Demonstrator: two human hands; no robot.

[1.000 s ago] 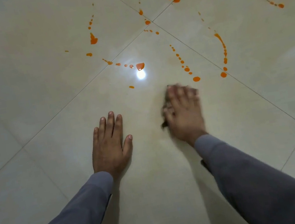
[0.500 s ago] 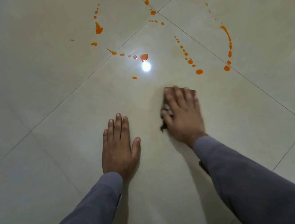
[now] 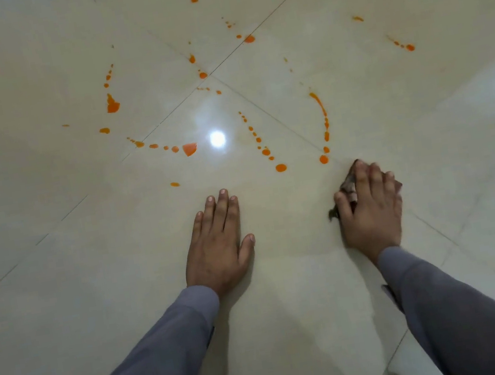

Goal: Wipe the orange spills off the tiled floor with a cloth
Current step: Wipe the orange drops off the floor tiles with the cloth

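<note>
Left hand (image 3: 217, 241) lies flat on the tiled floor (image 3: 59, 284), palm down, fingers straight and close together, thumb spread out to the right; it holds nothing; a grey sleeve (image 3: 157, 359) runs from its wrist down to the lower left edge. Beyond its fingertips the orange spills (image 3: 190, 148) scatter across the pale glossy tiles: a blob and small drops far left, a dotted trail leading right to a wedge-shaped patch, and one small drop just ahead of the fingers; a bright light reflection (image 3: 217, 139) sits just right of the wedge. Further right a line of dots (image 3: 260, 144) runs down to a round drop, and a curved streak (image 3: 322, 112) ends in another round drop near a grout line; more specks lie in the far upper right. Right hand (image 3: 370, 212) presses down on a dark brownish cloth (image 3: 350, 185), fingers laid over it and slightly blurred, thumb curled at its left edge; most of the cloth is hidden under the palm, showing only at the fingertips, beside the thumb and at the hand's right edge. The cloth lies just below and right of the nearest round drop, apart from it; the right grey sleeve (image 3: 464, 314) fills the lower right corner.
</note>
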